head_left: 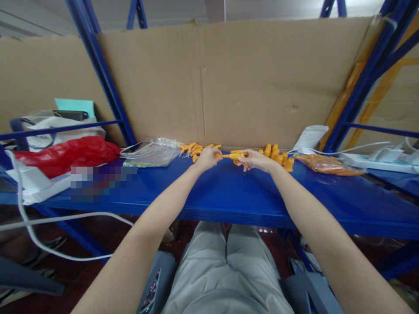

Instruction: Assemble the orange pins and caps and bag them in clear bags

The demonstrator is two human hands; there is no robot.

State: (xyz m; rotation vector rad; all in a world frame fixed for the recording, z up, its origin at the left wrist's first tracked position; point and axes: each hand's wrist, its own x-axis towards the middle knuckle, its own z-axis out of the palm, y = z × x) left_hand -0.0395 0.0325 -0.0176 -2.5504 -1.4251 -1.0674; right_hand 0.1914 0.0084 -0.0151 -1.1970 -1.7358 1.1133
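Both my hands reach out over a blue shelf [229,192]. My left hand [207,158] is closed around one end of a small orange plastic piece [231,155] with a ribbed stem. My right hand [255,160] pinches its other end, so the piece spans the gap between them. Behind my left hand lies a pile of thin orange pieces [194,149]. Behind my right hand lies a pile of stubby orange pieces [278,155].
A cardboard sheet [229,78] backs the shelf. Clear plastic bags [150,152] and a red bag [65,155] lie at the left. A bag of orange parts [327,165], a white pouch [309,137] and a power strip [376,160] lie at the right. White cables [49,218] hang at the lower left.
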